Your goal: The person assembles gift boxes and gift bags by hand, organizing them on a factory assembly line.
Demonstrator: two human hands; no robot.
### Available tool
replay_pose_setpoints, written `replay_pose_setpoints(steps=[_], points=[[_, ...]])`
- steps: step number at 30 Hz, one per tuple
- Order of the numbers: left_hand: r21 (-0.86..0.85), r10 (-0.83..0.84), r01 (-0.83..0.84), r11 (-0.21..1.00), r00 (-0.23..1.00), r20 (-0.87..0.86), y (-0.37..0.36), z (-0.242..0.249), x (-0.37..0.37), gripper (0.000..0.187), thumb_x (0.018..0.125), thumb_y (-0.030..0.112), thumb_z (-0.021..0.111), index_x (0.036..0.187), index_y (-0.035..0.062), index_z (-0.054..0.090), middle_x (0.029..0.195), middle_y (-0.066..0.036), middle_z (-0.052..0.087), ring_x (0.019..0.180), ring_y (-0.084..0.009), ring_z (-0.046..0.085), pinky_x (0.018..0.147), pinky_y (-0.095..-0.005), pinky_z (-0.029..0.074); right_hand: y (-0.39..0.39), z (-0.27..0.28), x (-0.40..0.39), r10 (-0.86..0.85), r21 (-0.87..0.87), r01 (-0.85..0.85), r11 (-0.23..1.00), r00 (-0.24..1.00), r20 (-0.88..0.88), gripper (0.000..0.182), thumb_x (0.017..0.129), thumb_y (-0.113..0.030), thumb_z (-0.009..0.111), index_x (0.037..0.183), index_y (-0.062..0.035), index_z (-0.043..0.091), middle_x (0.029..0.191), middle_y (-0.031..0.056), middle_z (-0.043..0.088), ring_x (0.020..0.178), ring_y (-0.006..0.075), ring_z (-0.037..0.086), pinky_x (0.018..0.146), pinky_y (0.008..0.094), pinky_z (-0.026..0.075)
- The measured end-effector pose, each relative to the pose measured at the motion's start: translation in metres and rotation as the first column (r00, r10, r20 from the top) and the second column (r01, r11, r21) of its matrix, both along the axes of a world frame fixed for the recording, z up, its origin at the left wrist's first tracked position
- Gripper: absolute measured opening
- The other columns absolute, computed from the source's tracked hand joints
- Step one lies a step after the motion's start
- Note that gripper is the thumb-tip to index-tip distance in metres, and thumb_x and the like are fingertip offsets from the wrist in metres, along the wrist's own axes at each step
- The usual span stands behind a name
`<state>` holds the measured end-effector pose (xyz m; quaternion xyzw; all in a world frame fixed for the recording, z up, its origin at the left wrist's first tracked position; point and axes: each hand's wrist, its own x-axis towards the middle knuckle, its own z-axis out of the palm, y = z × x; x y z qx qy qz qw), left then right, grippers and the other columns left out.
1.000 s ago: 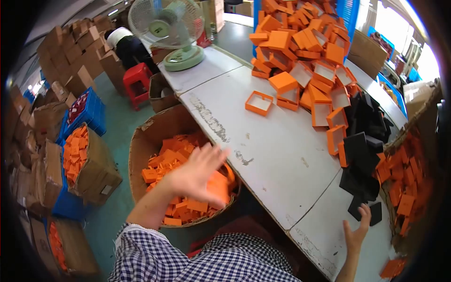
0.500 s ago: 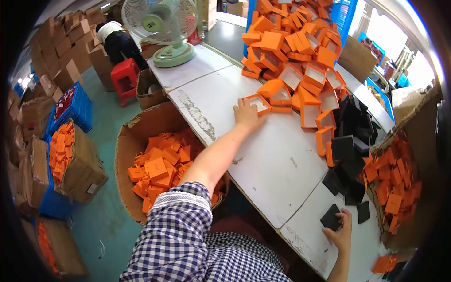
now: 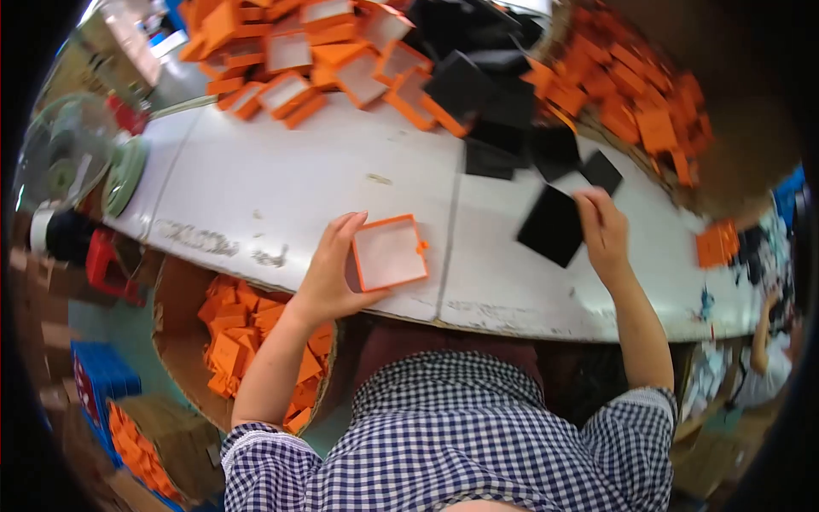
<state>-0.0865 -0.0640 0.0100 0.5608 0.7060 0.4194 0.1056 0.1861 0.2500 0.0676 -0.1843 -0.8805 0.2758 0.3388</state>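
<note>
Near the table's front edge, my left hand (image 3: 331,271) grips a small open orange box tray (image 3: 390,253) by its left side. The tray's inside is white, and a little orange tab sticks out on its right. My right hand (image 3: 604,232) pinches a thin black square pad (image 3: 551,226) by its right edge, tilted over the white table (image 3: 409,162). Just behind that hand lies another black square (image 3: 602,173). A heap of black pads (image 3: 490,107) spreads farther back. Beside it several orange trays (image 3: 354,72) are piled, white insides showing.
At my left below the table stands a large carton (image 3: 183,341) of orange boxes. Another carton with orange pieces (image 3: 640,111) is at the back right. A fan (image 3: 68,154) stands at the table's left end. A person (image 3: 772,363) is at far right.
My left hand has drawn an orange tray from the pile toward me. My right hand has lifted a black pad off the table. The view has swung right and down.
</note>
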Motion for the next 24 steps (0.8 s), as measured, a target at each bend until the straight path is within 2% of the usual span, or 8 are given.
replay_pose_setpoints(steps=[1, 3, 5, 12, 16, 19, 21, 24], points=[[0.007, -0.032, 0.033, 0.999, 0.999, -0.009, 0.012, -0.005, 0.019, 0.118, 0.060, 0.020, 0.095, 0.156, 0.0041, 0.028, 0.152, -0.021, 0.038, 0.135, -0.0395, 0.043, 0.114, -0.0466, 0.039, -0.013, 0.006, -0.010, -0.036, -0.301, 0.063, 0.952, 0.995, 0.094, 0.014, 0.105, -0.017, 0.061, 0.106, -0.0043, 0.066, 0.071, 0.0007, 0.054, 0.067, 0.0071, 0.048, 0.059, 0.0269, 0.042], [0.013, -0.088, 0.088, 0.996, 0.996, -0.025, 0.038, -0.003, 0.051, 0.135, 0.059, 0.019, 0.098, 0.162, 0.0046, 0.011, 0.162, -0.020, 0.024, 0.131, -0.0352, 0.047, 0.112, -0.0440, 0.042, -0.040, -0.001, -0.030, 0.135, -0.382, -0.065, 0.922, 0.978, 0.159, 0.019, 0.102, -0.023, 0.066, 0.102, -0.0043, 0.066, 0.070, 0.0027, 0.056, 0.065, 0.0090, 0.050, 0.058, 0.0282, 0.043], [0.065, -0.134, 0.131, 0.989, 0.990, 0.035, 0.060, -0.008, 0.073, 0.133, 0.062, 0.019, 0.097, 0.162, 0.0033, 0.011, 0.165, -0.021, 0.021, 0.132, -0.0362, 0.047, 0.113, -0.0435, 0.042, -0.057, -0.029, -0.048, 0.298, -0.169, -0.288, 0.942, 0.954, 0.033, 0.015, 0.096, -0.014, 0.071, 0.098, -0.0005, 0.066, 0.072, 0.0094, 0.060, 0.067, 0.0181, 0.060, 0.064, 0.0321, 0.051], [-0.093, -0.253, 0.240, 0.966, 0.954, -0.159, 0.064, -0.004, 0.080, 0.098, 0.079, 0.026, 0.085, 0.157, -0.0014, 0.031, 0.163, -0.029, 0.024, 0.148, -0.0463, 0.030, 0.120, -0.0503, 0.034, -0.068, -0.047, -0.037, 0.131, 0.066, -0.136, 0.989, 0.989, 0.070, 0.048, 0.082, -0.018, 0.084, 0.122, -0.0037, 0.062, 0.132, 0.0197, 0.055, 0.109, 0.0373, 0.063, 0.086, 0.0421, 0.054], [-0.160, -0.244, 0.209, 0.965, 0.938, -0.247, 0.067, 0.002, 0.088, 0.093, 0.082, 0.027, 0.082, 0.156, -0.0013, 0.033, 0.164, -0.030, 0.022, 0.148, -0.0500, 0.028, 0.120, -0.0534, 0.032, -0.106, -0.051, -0.011, 0.227, 0.234, -0.343, 0.910, 0.883, 0.410, 0.095, 0.087, -0.060, 0.069, 0.149, 0.0064, 0.042, 0.163, 0.0290, 0.028, 0.153, 0.0453, 0.025, 0.118, 0.0666, 0.021], [-0.164, -0.250, 0.211, 0.964, 0.928, -0.275, 0.068, 0.002, 0.089, 0.084, 0.085, 0.024, 0.079, 0.155, 0.0030, 0.038, 0.164, -0.030, 0.021, 0.148, -0.0541, 0.024, 0.117, -0.0610, 0.031, -0.093, -0.036, -0.011, 0.225, 0.176, -0.350, 0.920, 0.840, 0.494, 0.095, 0.088, -0.054, 0.073, 0.151, 0.0072, 0.038, 0.165, 0.0267, 0.026, 0.155, 0.0428, 0.022, 0.121, 0.0620, 0.021], [-0.160, -0.275, 0.230, 0.960, 0.887, -0.370, 0.066, 0.000, 0.088, 0.080, 0.085, 0.024, 0.078, 0.154, 0.0063, 0.041, 0.164, -0.030, 0.022, 0.148, -0.0538, 0.025, 0.116, -0.0620, 0.031, -0.076, -0.046, -0.012, 0.482, -0.086, -0.474, 0.876, 0.855, 0.191, 0.089, 0.088, -0.047, 0.077, 0.151, 0.0044, 0.040, 0.163, 0.0253, 0.031, 0.154, 0.0416, 0.026, 0.122, 0.0548, 0.025], [-0.169, -0.312, 0.265, 0.949, 0.855, -0.414, 0.065, -0.002, 0.087, 0.067, 0.086, 0.021, 0.077, 0.148, 0.0140, 0.052, 0.164, -0.029, 0.025, 0.148, -0.0532, 0.027, 0.113, -0.0638, 0.032, 0.001, -0.058, -0.001, 0.169, 0.235, -0.197, 0.952, 0.976, 0.133, 0.078, 0.091, -0.038, 0.076, 0.149, 0.0017, 0.042, 0.157, 0.0260, 0.039, 0.149, 0.0410, 0.035, 0.122, 0.0477, 0.030]])
